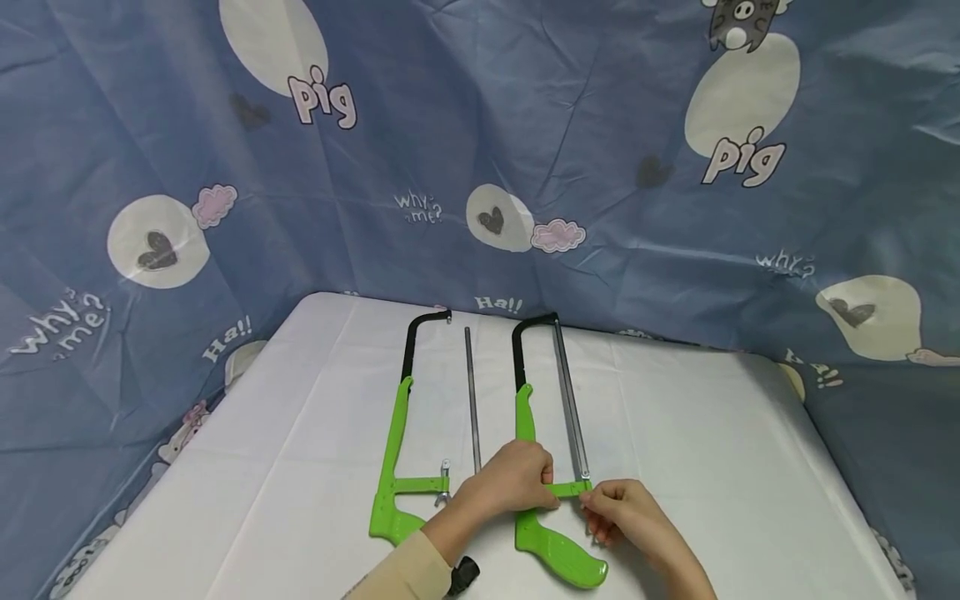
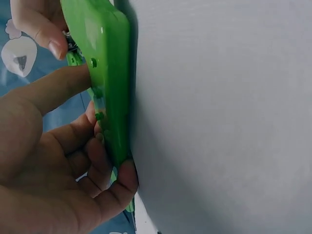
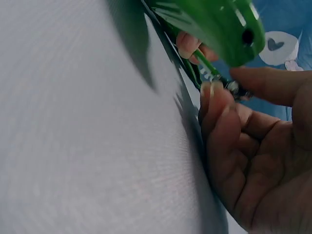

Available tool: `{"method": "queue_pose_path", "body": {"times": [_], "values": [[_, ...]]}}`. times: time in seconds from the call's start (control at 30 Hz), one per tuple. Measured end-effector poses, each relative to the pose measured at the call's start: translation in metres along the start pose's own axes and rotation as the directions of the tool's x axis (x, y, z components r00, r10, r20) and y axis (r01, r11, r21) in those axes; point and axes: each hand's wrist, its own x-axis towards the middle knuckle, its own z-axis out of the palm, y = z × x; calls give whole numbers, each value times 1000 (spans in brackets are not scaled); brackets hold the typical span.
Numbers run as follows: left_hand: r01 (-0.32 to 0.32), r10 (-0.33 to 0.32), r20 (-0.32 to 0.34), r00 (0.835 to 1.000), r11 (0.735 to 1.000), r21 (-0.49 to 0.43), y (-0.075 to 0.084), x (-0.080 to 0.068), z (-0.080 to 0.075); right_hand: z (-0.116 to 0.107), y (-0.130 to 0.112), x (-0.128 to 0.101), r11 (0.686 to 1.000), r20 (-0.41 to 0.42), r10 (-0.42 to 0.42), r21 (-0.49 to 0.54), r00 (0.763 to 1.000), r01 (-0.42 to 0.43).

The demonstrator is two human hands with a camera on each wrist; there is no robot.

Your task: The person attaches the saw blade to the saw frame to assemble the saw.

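A hacksaw [image 1: 558, 554] with a green handle and black front bow lies on the white table, a blade [image 1: 572, 408] spanning its open side. My left hand [image 1: 513, 479] grips its green frame near the crossbar, the fingers curled round the frame [image 2: 114, 87] in the left wrist view. At the crossbar's outer end, my right hand [image 1: 630, 517] pinches the small metal wing nut [image 3: 235, 88], mostly hidden by the fingertips. To the left lies a second green hacksaw [image 1: 393, 442] without a blade fitted. A loose blade [image 1: 472, 383] lies between the two saws.
The second saw's crossbar carries a metal blade holder with a wing nut [image 1: 442, 498]. A black object [image 1: 465, 573] shows beside the left forearm. The white-covered table [image 1: 712, 433] ends at a blue patterned cloth [image 1: 420, 150] behind and at the sides.
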Motion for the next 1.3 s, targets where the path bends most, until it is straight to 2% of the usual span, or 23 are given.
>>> {"method": "queue_pose_path", "body": {"times": [0.17, 0.37, 0.5, 0.67, 0.83, 1.07, 1.17, 1.3], "values": [[-11, 11, 9, 1000, 999, 32, 2, -2, -1, 7, -3, 0, 991, -117, 13, -131, 993, -28], [-12, 11, 5, 1000, 993, 116, 5, -4, -3, 13, -6, 0, 951, -234, 0, -300, 972, -73], [-13, 10, 26, 1000, 996, 88, 3, -5, -6, 15, -6, 1, 942, -250, -9, -327, 968, -76], [1, -1, 31, 1000, 1000, -16, -3, -3, -14, 19, -8, 1, 931, -273, -1, -351, 962, -98], [51, -51, -1, 999, 997, -64, -8, 3, -27, 22, -10, 1, 888, -322, -3, -436, 947, -145], [153, -151, -84, 985, 988, 12, -18, 17, -35, 24, -14, 1, 845, -375, -16, -500, 927, -188], [196, -194, -112, 975, 981, 3, -23, 23, -35, 24, -15, 1, 837, -387, -32, -514, 922, -187], [265, -266, -119, 956, 964, -27, -27, 29, -33, 25, -14, 1, 842, -378, -41, -511, 925, -172]]}}
